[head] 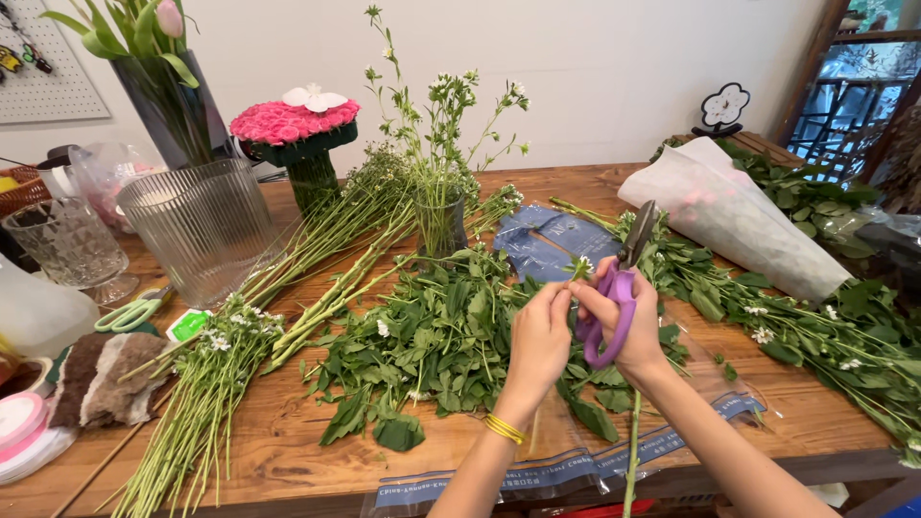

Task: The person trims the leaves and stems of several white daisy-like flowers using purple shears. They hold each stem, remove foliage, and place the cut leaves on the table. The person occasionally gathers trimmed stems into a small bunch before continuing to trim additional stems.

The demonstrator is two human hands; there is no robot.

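1. Left hand [539, 338]: fingers pinched shut on the upper part of a thin green flower stem [631, 451], just below its small white bloom, near centre of scene
2. Right hand [628, 321]: closed round the loops of purple scissors [614, 288], dark blades pointing up & far; whether blades are parted, can't tell
3. Stem runs down from the hands past the near table [288, 451] edge; hangs free below
4. Handling, my guess: stem v. light, bendy, snaps easily; bloom & leaves bruise. Best held mid-stem w/ fingertips, not by the head
5. Under hands: pile of stripped green leaves [432, 336] on a clear plastic sheet [576, 465]
6. Left: bundle of bare stems [192, 403], ribbed glass vase [201, 230], green-handled scissors [129, 314]
7. Far centre: small glass w/ white sprigs [441, 206], pink rose arrangement [293, 125]
8. Right: paper-wrapped bunch [739, 216], more leafy stems beside it
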